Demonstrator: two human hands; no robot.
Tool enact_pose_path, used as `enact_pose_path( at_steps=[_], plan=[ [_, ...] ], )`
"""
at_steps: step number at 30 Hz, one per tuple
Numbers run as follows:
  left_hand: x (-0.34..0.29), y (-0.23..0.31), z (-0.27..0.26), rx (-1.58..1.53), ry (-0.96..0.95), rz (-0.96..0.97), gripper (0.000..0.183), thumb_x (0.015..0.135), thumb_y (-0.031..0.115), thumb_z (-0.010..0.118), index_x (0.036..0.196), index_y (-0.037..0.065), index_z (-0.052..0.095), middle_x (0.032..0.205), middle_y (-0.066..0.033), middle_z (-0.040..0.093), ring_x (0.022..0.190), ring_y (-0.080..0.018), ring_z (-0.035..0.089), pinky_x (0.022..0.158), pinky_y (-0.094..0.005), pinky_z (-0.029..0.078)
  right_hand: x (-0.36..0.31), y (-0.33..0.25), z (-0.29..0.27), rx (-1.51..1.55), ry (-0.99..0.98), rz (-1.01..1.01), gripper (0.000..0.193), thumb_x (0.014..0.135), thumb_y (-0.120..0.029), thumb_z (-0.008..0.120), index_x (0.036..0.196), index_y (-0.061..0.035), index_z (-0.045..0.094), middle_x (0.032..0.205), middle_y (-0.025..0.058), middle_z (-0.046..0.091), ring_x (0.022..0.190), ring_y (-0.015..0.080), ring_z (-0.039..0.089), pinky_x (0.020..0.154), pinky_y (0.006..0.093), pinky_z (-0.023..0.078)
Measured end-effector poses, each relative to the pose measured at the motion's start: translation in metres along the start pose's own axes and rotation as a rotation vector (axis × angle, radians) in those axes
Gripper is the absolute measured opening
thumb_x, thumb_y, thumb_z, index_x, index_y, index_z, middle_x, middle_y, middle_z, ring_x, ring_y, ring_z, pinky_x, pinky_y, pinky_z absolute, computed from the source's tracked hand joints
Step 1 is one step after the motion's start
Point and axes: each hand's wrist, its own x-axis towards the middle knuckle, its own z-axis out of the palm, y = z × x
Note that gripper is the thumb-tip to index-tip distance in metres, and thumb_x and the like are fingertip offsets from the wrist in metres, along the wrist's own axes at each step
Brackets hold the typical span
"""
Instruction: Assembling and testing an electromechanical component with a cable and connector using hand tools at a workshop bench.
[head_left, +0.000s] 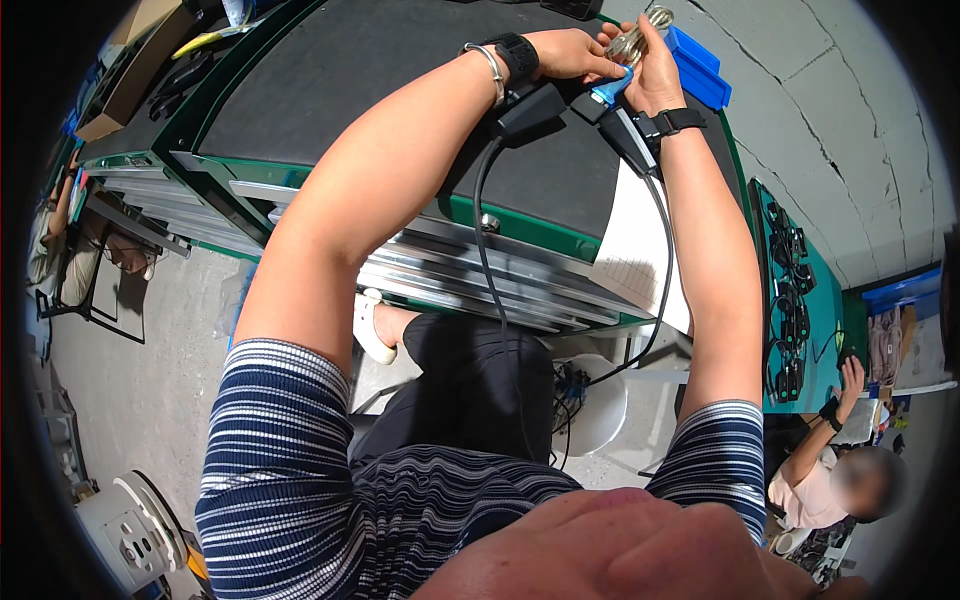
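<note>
Two hands meet above the dark bench (400,80): right hand (655,75) grips a shiny metal part (635,38), long axis slanting up-right; left hand (570,52) pinches a blue cloth (612,87) just below it.

Looked like a small factory floor or assembly workshop, honestly. There was a long green-framed workbench with a dark mat top (330,80), a blue plastic parts bin (700,65) at its far edge, bare cracked concrete wall (840,130) and grey concrete floor (140,370). Another green table (830,300) nearby had rows of black gadgets laid out, with a co-worker (830,470) seated at it.
</note>
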Motion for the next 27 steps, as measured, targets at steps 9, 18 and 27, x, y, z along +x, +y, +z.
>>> enact_pose_path(
  at_steps=[9,18,27],
  plan=[
    [0.005,-0.004,0.0,-0.049,0.083,-0.013,0.033,0.095,0.034,0.056,0.102,0.004,0.067,0.084,-0.0035,0.064,0.078,-0.0111,0.058,0.077,-0.0252,0.046,0.007,0.006,-0.004,0.045,0.058,-0.02,0.03,0.096,-0.034,0.052,0.1,-0.0039,0.05,0.089,0.0115,0.064,0.076,0.0231,0.064,0.069,0.0375,0.055],
    [0.006,-0.01,-0.002,-0.191,-0.004,0.027,0.031,0.096,0.028,0.056,0.103,0.0,0.065,0.087,-0.003,0.065,0.084,-0.0104,0.06,0.083,-0.0253,0.047,0.002,0.004,-0.002,-0.025,0.051,0.038,0.029,0.095,-0.033,0.054,0.094,-0.0042,0.054,0.077,0.008,0.06,0.065,0.0186,0.06,0.061,0.0339,0.051],
    [0.003,-0.004,-0.003,0.05,-0.019,0.025,0.036,0.094,0.036,0.057,0.084,0.003,0.064,0.073,-0.0001,0.056,0.069,-0.0096,0.047,0.071,-0.0252,0.039,0.009,0.011,-0.006,-0.042,0.131,-0.02,0.029,0.094,-0.033,0.055,0.095,-0.0036,0.056,0.084,0.0079,0.061,0.075,0.0174,0.06,0.069,0.0307,0.05]
  ],
)
